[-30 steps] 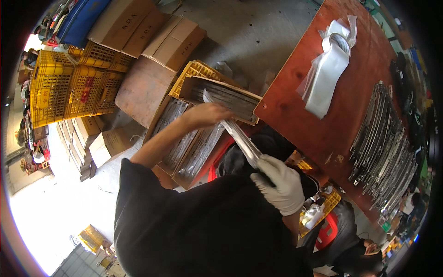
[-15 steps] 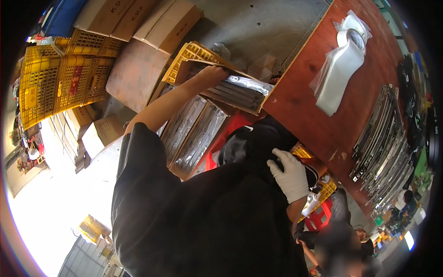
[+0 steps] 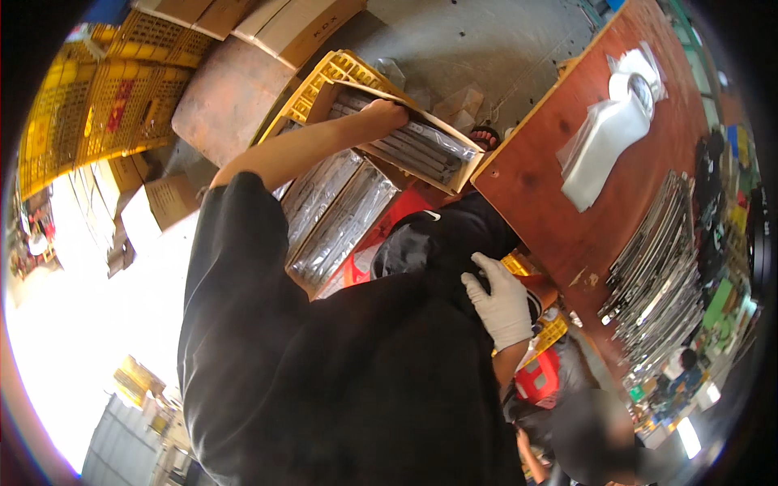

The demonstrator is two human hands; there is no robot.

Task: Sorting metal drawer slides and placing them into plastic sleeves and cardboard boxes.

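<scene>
My bare left hand (image 3: 384, 119) reaches into an open cardboard box (image 3: 448, 185) at the upper middle. Its fingers bend down out of sight, so what they grip, if anything, cannot be made out. Long dark strips in clear plastic bags (image 3: 409, 151) lie side by side in that box, just under and beside the hand. My right hand (image 3: 502, 304), in a white glove, rests near my lap with thumb and fingers apart and nothing in it. Below the box, another carton holds more bagged strips (image 3: 344, 219).
At the right stands a reddish-brown table (image 3: 543, 162). On it lie a tape roll with white plastic sleeves (image 3: 604, 154) and a pile of metal strips (image 3: 660, 267). Yellow crates (image 3: 97, 105) and cartons (image 3: 300, 28) stand at the left. A person (image 3: 587, 437) sits at the lower right.
The shiny bagged strip by my left hand now lies lower, level with the others in the box. My left hand has shifted slightly; the right keeps its pose. The whole view has tilted a little.
</scene>
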